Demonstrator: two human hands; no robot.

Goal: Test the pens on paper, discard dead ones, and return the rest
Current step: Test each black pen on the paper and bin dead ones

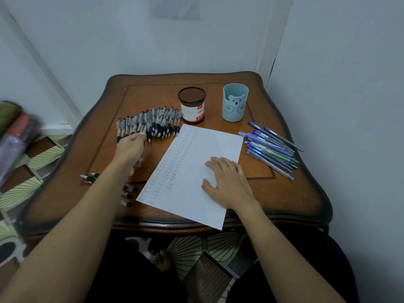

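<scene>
Left hand (130,148) touches the near edge of the black-grip pens (153,124), grip too blurred to tell; right hand (227,180) lies spread on the paper (209,143).

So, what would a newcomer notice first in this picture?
The white paper in the middle, its left part filled with rows of test marks, the right hand flat on it. Then the long row of grey pens at left, where the left hand reaches, and blue pens at right.

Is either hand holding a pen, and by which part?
Right hand lies flat on the paper, holding nothing. Left hand is at the black-grip pens; blur hides whether its fingers grip one.
</scene>
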